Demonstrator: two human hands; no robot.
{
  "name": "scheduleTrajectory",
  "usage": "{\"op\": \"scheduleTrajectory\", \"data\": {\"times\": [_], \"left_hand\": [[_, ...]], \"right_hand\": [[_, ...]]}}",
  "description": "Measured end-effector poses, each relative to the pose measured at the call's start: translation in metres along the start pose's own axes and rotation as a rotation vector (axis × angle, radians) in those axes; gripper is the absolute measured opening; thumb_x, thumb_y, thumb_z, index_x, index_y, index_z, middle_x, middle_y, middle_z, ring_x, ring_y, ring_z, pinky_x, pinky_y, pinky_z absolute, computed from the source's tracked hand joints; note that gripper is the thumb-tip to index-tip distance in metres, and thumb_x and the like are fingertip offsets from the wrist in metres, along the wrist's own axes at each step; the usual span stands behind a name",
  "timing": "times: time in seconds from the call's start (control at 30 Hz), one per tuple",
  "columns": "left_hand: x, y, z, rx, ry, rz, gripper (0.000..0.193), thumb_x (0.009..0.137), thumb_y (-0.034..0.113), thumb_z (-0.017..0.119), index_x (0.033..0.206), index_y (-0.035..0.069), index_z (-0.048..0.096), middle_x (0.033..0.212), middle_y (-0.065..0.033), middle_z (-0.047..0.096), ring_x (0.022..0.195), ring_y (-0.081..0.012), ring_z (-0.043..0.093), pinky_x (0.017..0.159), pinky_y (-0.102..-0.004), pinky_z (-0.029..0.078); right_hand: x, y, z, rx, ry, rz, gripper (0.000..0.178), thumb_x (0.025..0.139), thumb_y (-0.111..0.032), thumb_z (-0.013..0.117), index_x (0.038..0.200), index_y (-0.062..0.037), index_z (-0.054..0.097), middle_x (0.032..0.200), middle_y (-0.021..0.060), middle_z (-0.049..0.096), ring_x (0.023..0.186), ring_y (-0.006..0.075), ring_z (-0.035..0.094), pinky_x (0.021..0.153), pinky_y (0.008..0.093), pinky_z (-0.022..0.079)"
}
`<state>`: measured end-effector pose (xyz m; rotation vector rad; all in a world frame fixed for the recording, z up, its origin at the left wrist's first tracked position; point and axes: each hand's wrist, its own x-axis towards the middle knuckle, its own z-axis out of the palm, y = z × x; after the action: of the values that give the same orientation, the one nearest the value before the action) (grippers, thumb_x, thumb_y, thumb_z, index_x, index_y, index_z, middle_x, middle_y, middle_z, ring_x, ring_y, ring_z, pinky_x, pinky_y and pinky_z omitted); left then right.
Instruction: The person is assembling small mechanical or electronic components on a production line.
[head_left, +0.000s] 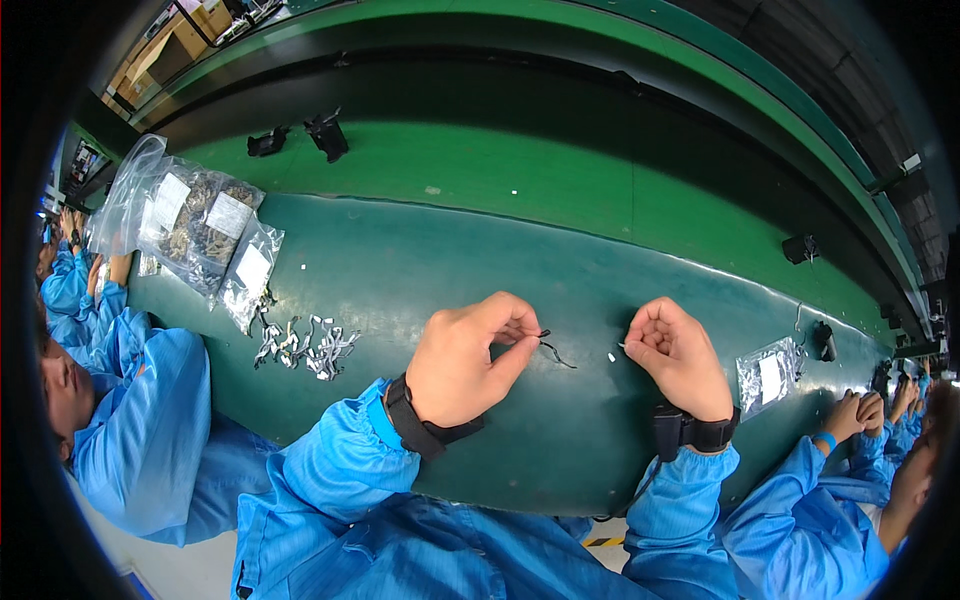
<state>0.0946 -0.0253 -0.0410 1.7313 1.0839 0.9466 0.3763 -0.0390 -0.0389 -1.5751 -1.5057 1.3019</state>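
My left hand (462,362) is closed in a pinch on a short black cable (557,354). The cable's thin loose end hangs to the right of the fingertips. Across from it, my right hand (684,362) has thumb and forefinger pressed together, with a tiny pale tip (622,345) just showing. What that tip belongs to is hidden by the fingers. A small white piece (611,357) appears just left of the right fingertips; I cannot tell whether it lies on the table. Both hands are over the green table (540,440), apart from each other.
A loose pile of short black-and-white cables (310,345) lies at left, beside clear bags (195,225) of parts. Another clear bag (768,376) is at right. Black holders (327,135) stand toward the back. Co-workers in blue sleeves (145,430) sit on both sides.
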Motion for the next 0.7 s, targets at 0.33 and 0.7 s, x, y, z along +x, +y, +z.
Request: {"op": "scheduleTrajectory", "data": {"times": [0.33,0.7], "left_hand": [[-0.002,0.007,-0.005,-0.214,-0.042,-0.053,0.015,0.090,-0.002,0.073,0.103,-0.001,0.065,0.098,-0.0102,0.074,0.091,-0.0167,0.074,0.082,-0.0300,0.061],[0.000,-0.007,-0.002,-0.722,-0.367,-0.323,0.024,0.096,-0.001,0.069,0.114,0.003,0.054,0.105,-0.0070,0.069,0.097,-0.0148,0.069,0.087,-0.0299,0.058]], "right_hand": [[-0.013,-0.010,-0.022,-0.184,0.075,-0.041,0.009,0.087,0.007,0.069,0.094,0.0024,0.071,0.104,0.0063,0.068,0.083,0.0095,0.060,0.069,0.0227,0.048],[-0.005,-0.022,0.059,0.340,-0.142,-0.241,0.017,0.100,-0.005,0.066,0.115,0.0012,0.071,0.106,0.0039,0.068,0.085,0.0070,0.062,0.072,0.0221,0.050]]}}
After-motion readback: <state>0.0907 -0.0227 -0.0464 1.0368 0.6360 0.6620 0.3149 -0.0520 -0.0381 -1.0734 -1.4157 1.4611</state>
